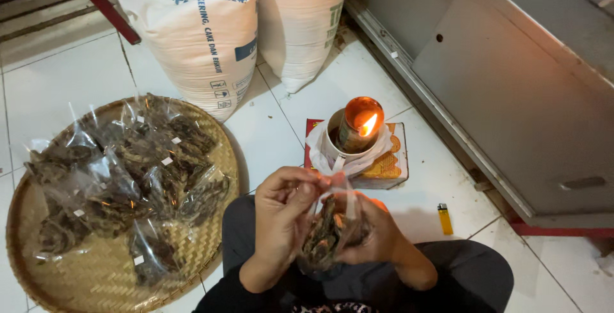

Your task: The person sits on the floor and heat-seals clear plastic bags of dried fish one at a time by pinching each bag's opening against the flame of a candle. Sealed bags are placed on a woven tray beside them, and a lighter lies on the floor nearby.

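White floor tiles (77, 73) spread out under me, two big sacks (198, 28) standing at the far side and a woven tray (96, 274) of filled clear packets (121, 178) lying to my left. Over my lap, my left hand (281, 220) pinches the top edge of a small plastic bag (326, 233) of dark dried pieces while my right hand (377, 236) cups it from behind. Just beyond burns a candle flame (366, 125) in a cup on a box (384, 166), a yellow lighter (444, 218) lying to its right.

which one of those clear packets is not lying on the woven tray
The packet held between the left hand and right hand, in front of the flame. All the other packets lie piled on the tray.
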